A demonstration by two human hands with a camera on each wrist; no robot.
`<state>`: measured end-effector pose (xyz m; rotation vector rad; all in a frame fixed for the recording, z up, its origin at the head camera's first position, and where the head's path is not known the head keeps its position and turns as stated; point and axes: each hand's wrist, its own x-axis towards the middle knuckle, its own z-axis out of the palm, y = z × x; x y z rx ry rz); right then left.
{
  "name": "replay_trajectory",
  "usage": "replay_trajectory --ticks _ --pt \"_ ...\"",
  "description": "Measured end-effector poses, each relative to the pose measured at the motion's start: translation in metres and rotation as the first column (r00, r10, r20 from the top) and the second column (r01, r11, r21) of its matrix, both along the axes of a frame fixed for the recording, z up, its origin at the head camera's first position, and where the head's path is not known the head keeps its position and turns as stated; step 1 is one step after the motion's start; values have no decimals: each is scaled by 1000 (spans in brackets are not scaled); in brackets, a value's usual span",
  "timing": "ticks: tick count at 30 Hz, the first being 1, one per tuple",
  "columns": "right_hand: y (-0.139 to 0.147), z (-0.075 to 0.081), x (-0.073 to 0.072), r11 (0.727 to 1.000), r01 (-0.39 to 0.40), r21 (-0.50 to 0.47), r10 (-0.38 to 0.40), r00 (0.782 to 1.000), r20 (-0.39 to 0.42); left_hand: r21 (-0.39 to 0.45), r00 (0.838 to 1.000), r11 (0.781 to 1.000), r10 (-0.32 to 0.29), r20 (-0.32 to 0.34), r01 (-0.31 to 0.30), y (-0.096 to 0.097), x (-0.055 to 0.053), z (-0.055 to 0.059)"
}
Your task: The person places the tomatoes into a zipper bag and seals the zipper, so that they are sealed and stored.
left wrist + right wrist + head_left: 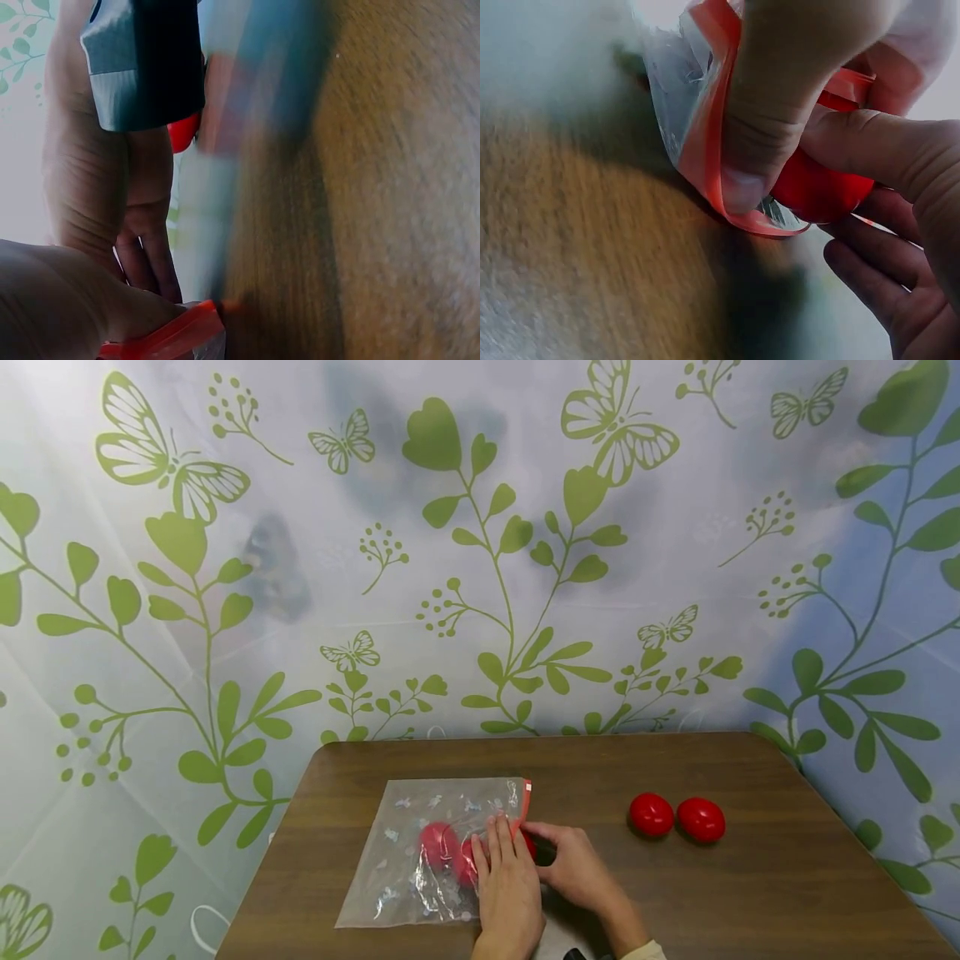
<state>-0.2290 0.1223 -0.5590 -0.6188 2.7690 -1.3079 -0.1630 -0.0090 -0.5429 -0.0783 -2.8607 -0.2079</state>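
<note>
A clear zip bag (pixel 397 860) with a red-edged mouth lies flat on the table, its mouth toward the right. Two glossy red eggs (pixel 438 845) show through its plastic. My left hand (pixel 510 889) rests over the mouth end with long fingers across the bag, and its thumb (pixel 761 127) pinches the red edge in the right wrist view. My right hand (pixel 576 867) grips another red egg (pixel 821 187) between thumb and fingers, right at the bag's mouth. In the head view that egg is mostly hidden by my hands.
Two more red eggs (pixel 701 820) sit side by side on the brown wooden table (pixel 757 893), to the right. A patterned curtain (pixel 525 568) with green leaves and butterflies hangs behind the table. A dark device (pixel 146 64) appears in the left wrist view.
</note>
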Motion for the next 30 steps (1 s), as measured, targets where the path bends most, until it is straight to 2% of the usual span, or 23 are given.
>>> replay_trajectory --ticks 12,20,30 --pt "16 0 1 1000 -12 -15 11 999 -31 -32 999 999 -17 -28 16 1 2 -2" --pt "6 -2 -1 999 -34 -24 30 990 -141 -57 999 998 -16 -28 14 0 2 -2" --pt "-10 -7 0 997 -50 -53 45 994 -95 11 1000 1000 -4 11 4 -2 1 0"
